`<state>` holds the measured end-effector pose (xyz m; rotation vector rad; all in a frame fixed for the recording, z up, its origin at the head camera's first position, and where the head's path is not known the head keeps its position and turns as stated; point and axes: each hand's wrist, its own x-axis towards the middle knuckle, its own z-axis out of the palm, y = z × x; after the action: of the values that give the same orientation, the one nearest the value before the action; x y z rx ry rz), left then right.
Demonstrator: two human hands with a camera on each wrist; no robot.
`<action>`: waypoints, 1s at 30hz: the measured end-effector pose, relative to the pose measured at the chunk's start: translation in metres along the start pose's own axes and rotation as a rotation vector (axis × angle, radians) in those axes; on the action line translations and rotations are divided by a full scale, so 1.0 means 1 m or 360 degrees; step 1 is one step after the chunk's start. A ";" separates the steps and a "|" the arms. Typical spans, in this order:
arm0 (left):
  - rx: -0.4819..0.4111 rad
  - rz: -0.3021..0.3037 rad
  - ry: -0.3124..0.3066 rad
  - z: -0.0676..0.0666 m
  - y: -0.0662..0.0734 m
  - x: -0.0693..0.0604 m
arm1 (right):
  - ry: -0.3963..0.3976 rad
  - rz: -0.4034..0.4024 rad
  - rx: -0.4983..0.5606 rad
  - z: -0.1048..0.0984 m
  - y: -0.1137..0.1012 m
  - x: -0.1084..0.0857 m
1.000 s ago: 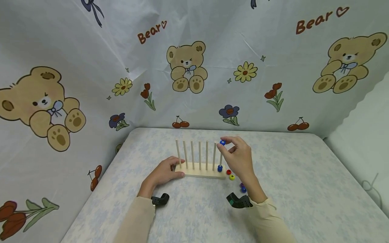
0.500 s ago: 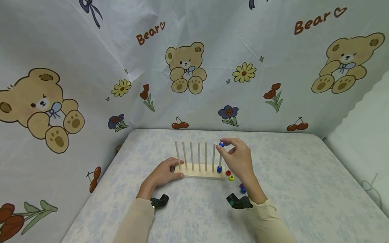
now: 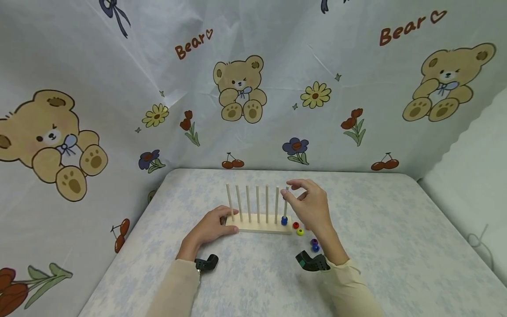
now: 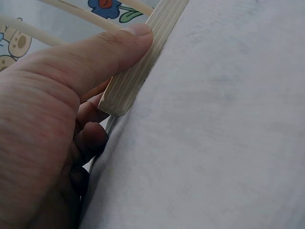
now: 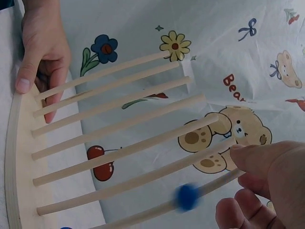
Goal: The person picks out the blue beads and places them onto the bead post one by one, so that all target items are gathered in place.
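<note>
A wooden peg stand with several upright pegs stands on the table. At its left end my left hand grips the base; in the left wrist view the thumb lies along the long side. My right hand is at the top of the rightmost peg, thumb and index finger apart around it, holding no bead. A blurred blue bead is partway down that peg in the right wrist view. Blue beads sit at the peg's foot. The other pegs carry no beads.
Right of the stand lie a red bead and a yellow bead. Closer to me, near the right wrist, are a purple bead and a loose blue bead. A bear-print sheet hangs behind the table.
The right fingers held a blue bead at the peg's top in the earlier frames; they have let it go, and it is moving down the peg. The left hand keeps its grip.
</note>
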<state>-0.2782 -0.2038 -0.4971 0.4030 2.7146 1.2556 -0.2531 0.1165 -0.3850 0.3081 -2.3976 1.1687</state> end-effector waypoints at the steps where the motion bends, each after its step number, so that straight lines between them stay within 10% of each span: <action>1: -0.0002 0.0002 -0.0002 0.000 0.000 0.000 | 0.0011 -0.0005 0.0007 -0.001 0.000 0.000; 30: 0.0019 0.0008 -0.0007 0.001 0.000 -0.001 | 0.0135 -0.0004 -0.0083 -0.054 0.031 0.007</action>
<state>-0.2768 -0.2035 -0.4973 0.4137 2.7206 1.2386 -0.2546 0.1785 -0.3739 0.2397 -2.3493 1.0941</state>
